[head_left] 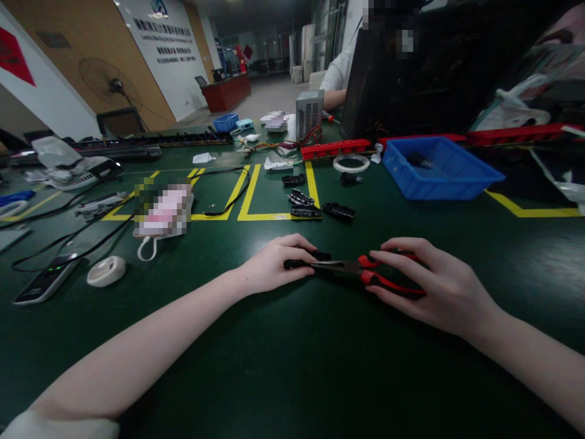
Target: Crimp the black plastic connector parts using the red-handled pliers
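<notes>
My left hand (282, 263) pinches a small black part (296, 264) just above the green table. The part's exact kind I cannot make out, and the fingers cover some of it. Red-and-black needle-nose pliers (363, 269) lie in my right hand (432, 277), with the fingers around their handles. The tips of the pliers point left and meet the black part at my left fingertips. Beyond my hands, several similar black pieces (304, 212) lie on the table, beside and across a yellow tape line.
A blue bin (441, 183) with a dark object inside stands at the back right, near a tape roll (351, 163). To the left are a phone (164, 210), black cables, a white tape roll (106, 271) and a dark handheld device (48, 279). A person's arm (336, 97) shows behind a metal box (309, 114).
</notes>
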The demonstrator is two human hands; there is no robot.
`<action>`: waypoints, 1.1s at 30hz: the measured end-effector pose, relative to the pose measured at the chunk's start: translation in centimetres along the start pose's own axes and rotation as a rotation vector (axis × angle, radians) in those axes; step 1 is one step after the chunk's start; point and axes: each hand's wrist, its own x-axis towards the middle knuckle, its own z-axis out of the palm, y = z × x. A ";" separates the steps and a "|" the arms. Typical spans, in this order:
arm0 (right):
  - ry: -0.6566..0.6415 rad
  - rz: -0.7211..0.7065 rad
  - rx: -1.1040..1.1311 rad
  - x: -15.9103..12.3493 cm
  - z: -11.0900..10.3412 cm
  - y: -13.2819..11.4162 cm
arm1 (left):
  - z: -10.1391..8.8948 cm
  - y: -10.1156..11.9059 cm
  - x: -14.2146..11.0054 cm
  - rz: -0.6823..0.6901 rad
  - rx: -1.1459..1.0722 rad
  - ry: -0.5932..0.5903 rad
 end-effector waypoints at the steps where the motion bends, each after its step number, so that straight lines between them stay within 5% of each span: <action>1: -0.004 0.005 0.008 -0.1 0.0 0.0 | 0.0 0.1 0.0 0.000 0.000 0.001; 33: -0.070 0.042 0.082 -0.3 0.1 0.4 | -0.1 0.2 0.1 -0.003 -0.022 -0.001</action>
